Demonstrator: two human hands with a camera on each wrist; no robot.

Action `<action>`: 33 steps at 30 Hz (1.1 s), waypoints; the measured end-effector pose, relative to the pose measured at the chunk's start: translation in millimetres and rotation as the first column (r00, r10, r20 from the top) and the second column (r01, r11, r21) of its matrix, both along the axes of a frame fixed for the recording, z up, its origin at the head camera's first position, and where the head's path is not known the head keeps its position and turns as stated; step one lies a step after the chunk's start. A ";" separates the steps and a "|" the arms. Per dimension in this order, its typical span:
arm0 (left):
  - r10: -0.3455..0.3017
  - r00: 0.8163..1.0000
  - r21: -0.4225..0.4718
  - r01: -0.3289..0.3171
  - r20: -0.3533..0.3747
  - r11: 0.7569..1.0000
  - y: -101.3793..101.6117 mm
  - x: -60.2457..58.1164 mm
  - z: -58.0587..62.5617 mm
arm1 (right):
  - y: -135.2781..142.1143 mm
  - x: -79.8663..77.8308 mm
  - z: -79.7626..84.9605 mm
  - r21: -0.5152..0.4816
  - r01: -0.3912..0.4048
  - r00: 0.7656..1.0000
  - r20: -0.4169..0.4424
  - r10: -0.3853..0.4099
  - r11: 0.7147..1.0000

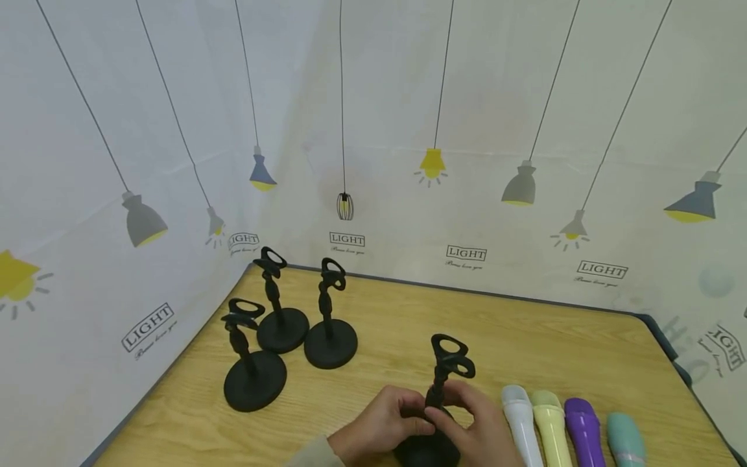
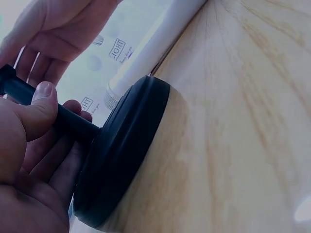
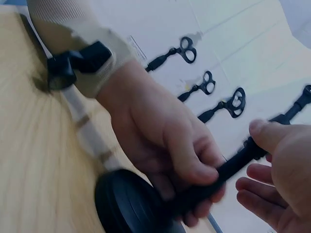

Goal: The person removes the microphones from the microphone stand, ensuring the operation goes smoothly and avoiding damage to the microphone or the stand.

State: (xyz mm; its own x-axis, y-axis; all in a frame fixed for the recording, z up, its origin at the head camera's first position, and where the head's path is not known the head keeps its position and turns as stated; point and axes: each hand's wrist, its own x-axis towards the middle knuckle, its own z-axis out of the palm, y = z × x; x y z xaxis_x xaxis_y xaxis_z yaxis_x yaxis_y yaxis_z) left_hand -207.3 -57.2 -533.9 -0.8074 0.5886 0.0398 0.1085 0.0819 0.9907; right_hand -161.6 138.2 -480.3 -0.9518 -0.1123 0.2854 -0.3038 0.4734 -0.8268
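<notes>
A black desktop microphone stand (image 1: 442, 364) with a round base and a clip on top stands in front of me, its base (image 2: 124, 155) on the wooden table. My left hand (image 1: 385, 418) grips the lower pole, thumb on one side and fingers curled behind, as the left wrist view shows. Higher up the pole, my right hand (image 1: 481, 425) pinches the stand near its joint; the right wrist view shows the thumb lying along it and the other fingers bent below. The fingers partly hide the pole in the head view.
Three similar black stands (image 1: 329, 344) are grouped at the back left of the table (image 1: 397, 311). To the right lie a white microphone (image 1: 519, 415), a yellow one (image 1: 550, 425), a purple one (image 1: 583, 428) and a teal one (image 1: 626, 438). A lamp-printed curtain (image 1: 385, 130) surrounds the table.
</notes>
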 end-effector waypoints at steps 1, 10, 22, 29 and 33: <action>-0.003 1.000 0.000 0.003 0.002 1.000 0.3 0.1 -0.1 | 3.3 -0.1 -0.3 0.006 0.002 1.000 0.010 -0.002 1.000; 0.006 0.999 0.002 -0.006 0.039 1.000 0.2 1.5 2.6 | 29.4 -0.9 -1.7 -0.184 -0.141 0.990 -0.016 0.140 0.973; 0.011 0.998 0.017 -0.012 0.063 1.000 0.6 1.5 1.0 | 19.3 -12.0 35.3 -0.352 -0.397 0.899 -0.335 0.282 0.847; 0.009 0.998 0.009 -0.010 0.056 1.000 0.7 1.9 0.8 | 11.8 -17.6 45.0 -0.365 -0.366 0.886 -0.418 0.200 0.856; 0.020 0.998 0.000 -0.020 0.059 1.000 1.5 1.5 1.9 | 11.4 -19.2 44.7 -0.369 -0.365 0.881 -0.433 0.189 0.855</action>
State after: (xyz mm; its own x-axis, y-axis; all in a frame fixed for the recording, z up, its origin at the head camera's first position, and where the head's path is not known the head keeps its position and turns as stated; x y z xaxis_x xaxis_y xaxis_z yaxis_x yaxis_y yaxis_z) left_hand -205.8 -55.7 -532.0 -0.8200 0.5723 -0.0076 0.0484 0.0826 0.9954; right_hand -180.8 149.6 -435.6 -0.7122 -0.1383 0.6882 -0.6887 -0.0521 -0.7232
